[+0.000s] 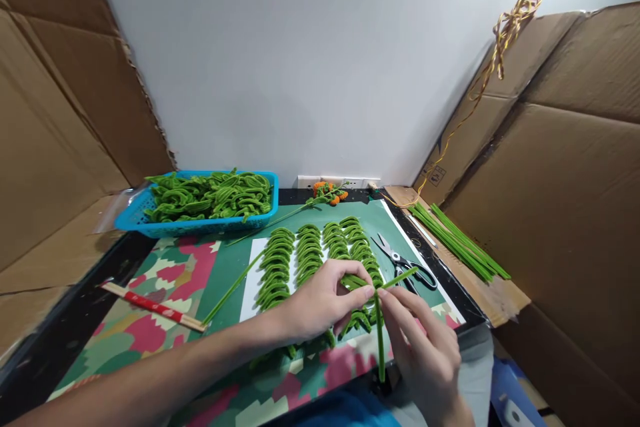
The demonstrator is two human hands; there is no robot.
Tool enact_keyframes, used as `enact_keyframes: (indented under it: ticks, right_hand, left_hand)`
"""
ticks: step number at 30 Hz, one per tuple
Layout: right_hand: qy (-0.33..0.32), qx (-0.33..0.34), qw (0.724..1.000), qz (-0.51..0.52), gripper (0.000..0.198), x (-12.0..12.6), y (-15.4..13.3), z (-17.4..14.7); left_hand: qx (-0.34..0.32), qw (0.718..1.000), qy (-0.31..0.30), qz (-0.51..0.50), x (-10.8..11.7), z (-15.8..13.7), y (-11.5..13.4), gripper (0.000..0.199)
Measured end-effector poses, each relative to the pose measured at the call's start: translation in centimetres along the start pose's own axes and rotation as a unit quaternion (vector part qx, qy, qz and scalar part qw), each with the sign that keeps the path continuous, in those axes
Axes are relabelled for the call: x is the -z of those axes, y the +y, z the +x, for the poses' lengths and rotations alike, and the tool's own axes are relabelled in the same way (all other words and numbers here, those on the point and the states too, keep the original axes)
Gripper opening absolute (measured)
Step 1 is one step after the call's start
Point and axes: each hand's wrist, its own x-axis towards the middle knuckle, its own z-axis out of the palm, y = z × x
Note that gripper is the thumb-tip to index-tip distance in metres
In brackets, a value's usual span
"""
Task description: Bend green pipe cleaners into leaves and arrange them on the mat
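My left hand and my right hand meet fingertip to fingertip over the near right part of the table. Between them they pinch green pipe cleaners, one end hanging down and another pointing up to the right. A looped part shows inside my left hand's grip. Under and behind my hands lie several columns of curved green pipe-cleaner leaves on a white sheet. Black-handled scissors rest just beyond my right hand, blades apart.
A blue basket heaped with green pipe-cleaner pieces stands back left. Wrapped chopsticks lie at left. An orange-flowered stem lies at the back, straight green stems at right. Cardboard walls flank the table.
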Motion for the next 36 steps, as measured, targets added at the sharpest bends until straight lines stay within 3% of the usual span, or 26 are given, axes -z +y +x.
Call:
enact_keyframes:
  ticks: [7, 15, 17, 19, 20, 21, 22, 24, 25, 26, 27, 28, 31, 33, 36]
  right_hand:
    - [-0.012, 0.078, 0.997, -0.008, 0.041, 0.0, 1.2, 1.6]
    - [0.018, 0.049, 0.999, 0.002, 0.031, -2.0, 0.6, 2.0]
    - [0.031, 0.014, 0.999, 0.034, 0.028, -2.3, 0.0, 2.3]
    - [0.03, -0.085, 0.99, 0.112, 0.021, -2.5, -0.8, 2.6]
    - [0.017, -0.169, 0.97, 0.174, 0.018, -2.5, -1.1, 2.8]
    - [-0.009, -0.269, 0.93, 0.25, 0.021, -2.5, -1.3, 3.0]
    - [-0.048, -0.373, 0.866, 0.33, 0.029, -2.4, -1.4, 3.3]
    - [-0.151, -0.525, 0.688, 0.477, 0.047, -2.2, -0.9, 3.7]
    - [-0.205, -0.558, 0.616, 0.518, 0.052, -2.0, -0.6, 3.9]
    - [-0.231, -0.573, 0.577, 0.534, 0.055, -1.8, -0.2, 4.1]
    - [-0.234, -0.579, 0.572, 0.532, 0.056, -1.7, 0.2, 4.2]
    - [-0.23, -0.577, 0.586, 0.521, 0.056, -1.7, 0.5, 4.2]
    - [-0.187, -0.534, 0.685, 0.459, 0.051, -1.7, 0.4, 3.9]
    - [-0.158, -0.491, 0.753, 0.409, 0.045, -1.8, -0.3, 3.6]
    - [-0.125, -0.424, 0.837, 0.323, 0.037, -1.7, -1.3, 3.4]
  left_hand:
    - [-0.014, 0.999, -0.006, -0.04, 0.1, -0.1, 0.5, 0.044]
    - [-0.053, 0.997, 0.032, 0.054, 0.5, -0.7, 0.7, 0.033]
    - [-0.111, 0.987, 0.054, 0.104, 0.5, -0.6, 0.4, 0.026]
    - [-0.22, 0.952, 0.087, 0.193, 0.7, -0.5, 0.0, 0.016]
    - [-0.284, 0.922, 0.095, 0.247, 0.9, -0.5, -0.2, 0.012]
    - [-0.344, 0.885, 0.091, 0.302, 1.2, -0.4, -0.4, 0.012]
    - [-0.392, 0.846, 0.077, 0.354, 1.4, -0.3, -0.5, 0.014]
    - [-0.436, 0.789, 0.036, 0.432, 2.0, -0.2, -0.5, 0.018]
    - [-0.431, 0.781, 0.018, 0.451, 2.1, -0.2, -0.4, 0.019]
    - [-0.412, 0.792, 0.011, 0.451, 2.2, -0.2, -0.2, 0.02]
    - [-0.379, 0.818, 0.011, 0.432, 2.2, -0.2, 0.0, 0.019]
    - [-0.333, 0.855, 0.018, 0.398, 2.1, -0.2, 0.2, 0.017]
    - [-0.163, 0.955, 0.048, 0.242, 1.5, 0.0, 0.4, 0.02]
    - [-0.082, 0.985, 0.055, 0.143, 1.2, 0.1, 0.2, 0.027]
    - [-0.052, 0.995, 0.059, 0.058, 0.9, 0.4, -0.1, 0.033]
